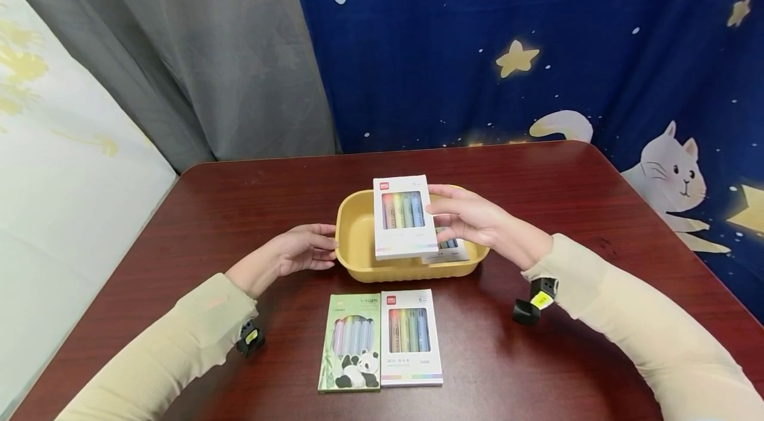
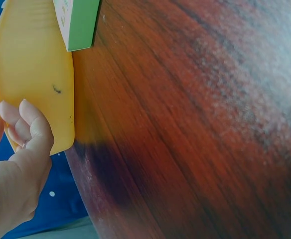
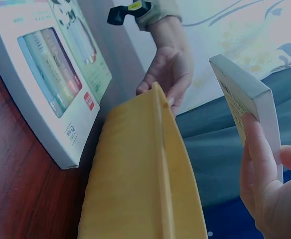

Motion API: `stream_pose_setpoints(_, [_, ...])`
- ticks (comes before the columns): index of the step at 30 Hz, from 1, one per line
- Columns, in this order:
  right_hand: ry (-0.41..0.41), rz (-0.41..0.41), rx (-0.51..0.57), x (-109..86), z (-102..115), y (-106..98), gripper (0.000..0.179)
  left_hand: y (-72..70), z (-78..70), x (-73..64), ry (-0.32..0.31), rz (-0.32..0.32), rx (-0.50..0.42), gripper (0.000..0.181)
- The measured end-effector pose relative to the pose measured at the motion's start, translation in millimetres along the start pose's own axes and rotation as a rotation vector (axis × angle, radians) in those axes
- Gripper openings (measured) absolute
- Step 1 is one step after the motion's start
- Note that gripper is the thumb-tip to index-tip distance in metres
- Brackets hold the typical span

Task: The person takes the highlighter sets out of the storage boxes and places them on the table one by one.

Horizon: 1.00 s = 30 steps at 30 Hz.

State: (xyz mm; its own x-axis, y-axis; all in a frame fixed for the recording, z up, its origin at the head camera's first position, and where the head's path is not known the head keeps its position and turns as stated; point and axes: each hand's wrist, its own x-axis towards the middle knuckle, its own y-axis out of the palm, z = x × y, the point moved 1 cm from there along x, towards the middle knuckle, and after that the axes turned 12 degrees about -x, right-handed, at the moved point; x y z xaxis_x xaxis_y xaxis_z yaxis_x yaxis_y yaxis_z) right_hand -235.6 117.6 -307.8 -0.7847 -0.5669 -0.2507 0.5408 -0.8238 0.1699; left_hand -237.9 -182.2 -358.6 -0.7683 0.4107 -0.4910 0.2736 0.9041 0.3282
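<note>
My right hand (image 1: pixel 468 215) holds a white box of highlighters (image 1: pixel 401 209) by its right side, above the yellow basket (image 1: pixel 358 273). Colored highlighters show through the box's window. In the right wrist view the white box (image 3: pixel 252 94) stands edge-on, with the thumb and fingers on either side. Inside the basket, partly hidden, another white box (image 1: pixel 456 253) lies at the right. My left hand (image 1: pixel 304 250) touches the left end of the basket, its fingers loosely bent. The left wrist view has this hand (image 2: pixel 28 149) at the basket's end (image 2: pixel 41 74).
In front of the basket, a green panda box of pens (image 1: pixel 352 341) and another white highlighter box (image 1: pixel 412 338) lie side by side on the dark red wooden table (image 1: pixel 239 209). A blue curtain (image 1: pixel 447 43) and a grey curtain (image 1: pixel 227 56) hang behind the table.
</note>
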Motion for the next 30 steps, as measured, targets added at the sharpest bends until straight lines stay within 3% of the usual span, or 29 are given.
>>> stream_pose_setpoints(11, [-0.006,0.038,0.044,-28.7,-4,-5,0.058,-0.2,0.4,-0.3,-0.005,-0.011,-0.005,0.049])
stream_pose_setpoints(30, [-0.060,0.036,0.031,-79.5,-37,-30,0.056,0.9,1.2,1.6,-0.008,-0.017,-0.009,0.049])
